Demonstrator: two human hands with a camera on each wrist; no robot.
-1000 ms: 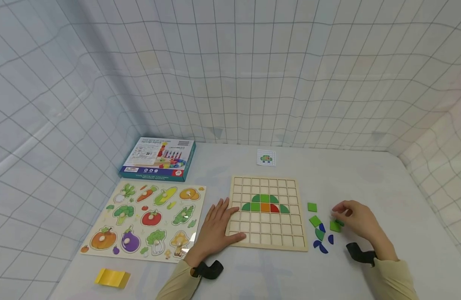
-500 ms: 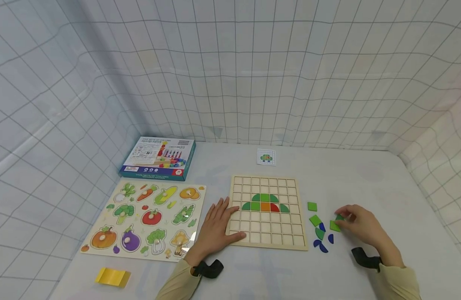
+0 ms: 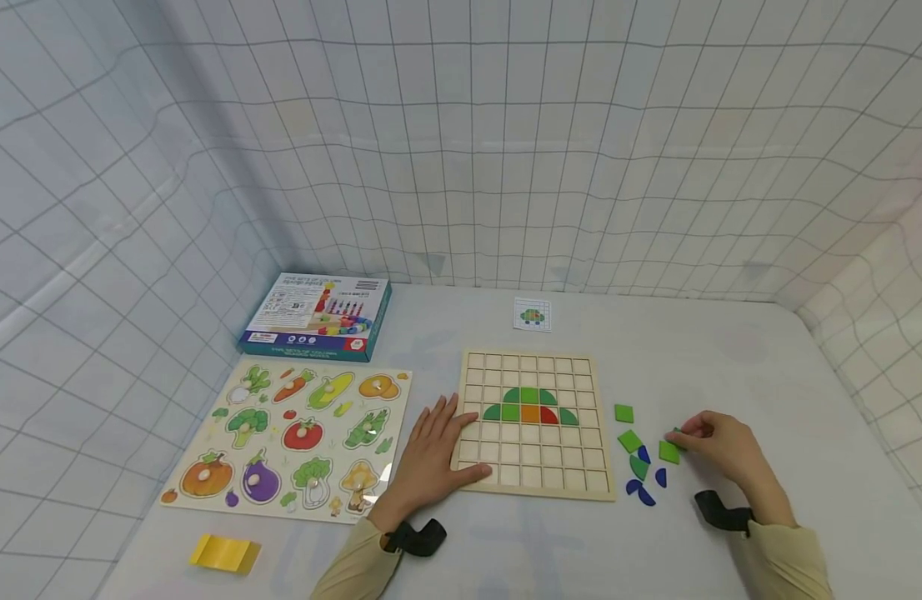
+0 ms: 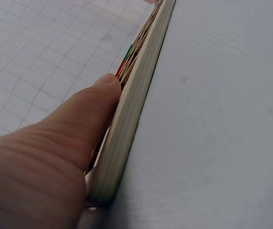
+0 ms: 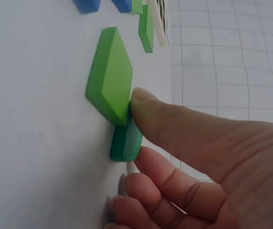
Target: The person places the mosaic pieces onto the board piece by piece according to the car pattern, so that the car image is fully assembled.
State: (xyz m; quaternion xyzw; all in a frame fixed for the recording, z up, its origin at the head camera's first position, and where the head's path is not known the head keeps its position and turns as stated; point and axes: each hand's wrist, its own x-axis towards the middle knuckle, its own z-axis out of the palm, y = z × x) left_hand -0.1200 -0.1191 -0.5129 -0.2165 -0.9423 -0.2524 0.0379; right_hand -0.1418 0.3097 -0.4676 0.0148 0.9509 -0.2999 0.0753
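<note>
My left hand (image 3: 429, 462) lies with its fingers spread on the left edge of the wooden grid board (image 3: 551, 479). In the left wrist view its thumb (image 4: 86, 112) presses on the board's rim. Green, orange and red tiles (image 3: 530, 414) fill several cells mid-board. To the right of the board, my right hand (image 3: 724, 450) pinches a small dark green tile with a curved edge (image 5: 127, 143) between thumb and forefinger, low over the table. That tile touches or overlaps a light green square tile (image 5: 111, 78) in the right wrist view. The other right fingers curl beneath.
Green squares (image 3: 623, 413), a dark green tile (image 3: 638, 468) and several blue curved tiles (image 3: 646, 497) lie beside the board. A pattern card (image 3: 532, 316) is behind it. A vegetable puzzle (image 3: 333, 454), a boxed toy (image 3: 316, 318) and a yellow block (image 3: 225, 555) stand at left.
My right hand shifts slightly right and toward me, then back a little left. The dark green tile, seen at its fingertips before, is now mostly covered by the fingers. The left hand stays still.
</note>
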